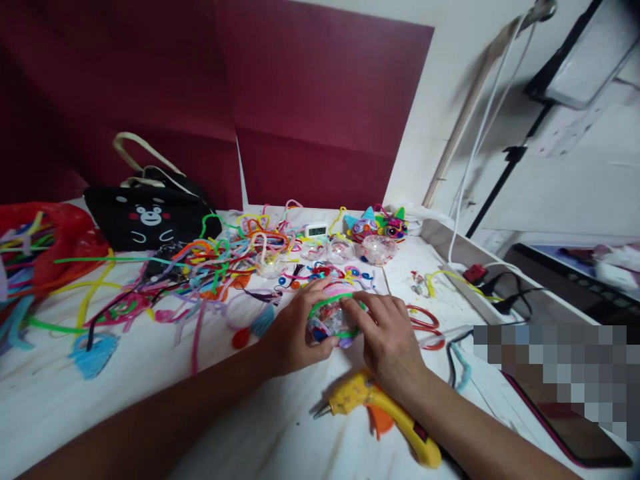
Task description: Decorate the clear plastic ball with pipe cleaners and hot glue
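Between my two hands is a clear plastic ball, trimmed with green, pink and purple pipe cleaners. My left hand grips its left side, the thumb along the lower edge. From the right, my right hand presses its fingers on the green strip across the ball. What fills the ball is too small to make out. Under my right forearm lies a yellow hot glue gun, its metal nozzle pointing left. Red-handled scissors rest just right of my right hand.
Tangled pipe cleaners cover the left and back of the table. Clear balls and two decorated cat-like heads stand at the back. A black bag leans at the left; a power strip and phone lie right.
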Available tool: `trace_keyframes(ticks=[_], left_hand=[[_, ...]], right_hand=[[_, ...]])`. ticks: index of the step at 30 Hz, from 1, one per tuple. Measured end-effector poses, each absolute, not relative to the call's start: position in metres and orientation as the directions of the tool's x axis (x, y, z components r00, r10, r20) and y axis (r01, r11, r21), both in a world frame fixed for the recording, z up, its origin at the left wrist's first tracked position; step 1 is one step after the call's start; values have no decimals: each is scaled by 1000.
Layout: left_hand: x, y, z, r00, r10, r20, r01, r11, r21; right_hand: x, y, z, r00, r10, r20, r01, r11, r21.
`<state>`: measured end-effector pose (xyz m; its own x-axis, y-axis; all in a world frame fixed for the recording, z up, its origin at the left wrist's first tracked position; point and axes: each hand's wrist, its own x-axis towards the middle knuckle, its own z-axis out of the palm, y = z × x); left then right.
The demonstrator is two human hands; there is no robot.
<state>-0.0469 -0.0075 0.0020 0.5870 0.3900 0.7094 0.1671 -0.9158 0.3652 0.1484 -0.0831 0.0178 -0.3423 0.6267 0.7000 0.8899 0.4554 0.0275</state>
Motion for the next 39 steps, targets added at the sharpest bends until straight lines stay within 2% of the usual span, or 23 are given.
trace_keyframes(ticks=[16, 23, 31, 36, 39], left_hand=[[-46, -8, 6, 607, 334, 721, 172, -941, 291], [-46, -8, 5, 609, 350, 711, 189, -935, 298], [-47, -7, 5, 603, 359, 713, 182, -931, 315], [-46, -9, 6, 609, 356, 708, 179, -932, 315], [-47, -9, 7, 609, 354, 710, 178, -933, 313]], right_hand=[[149, -86, 21, -331, 648, 686, 895, 446, 11], [148, -84, 23, -363, 649, 668, 909, 406, 99], [149, -85, 25, -361, 659, 659, 914, 389, 111], [150, -86, 25, -364, 665, 652, 911, 400, 100], [151, -89, 30, -363, 676, 641, 900, 433, 52]])
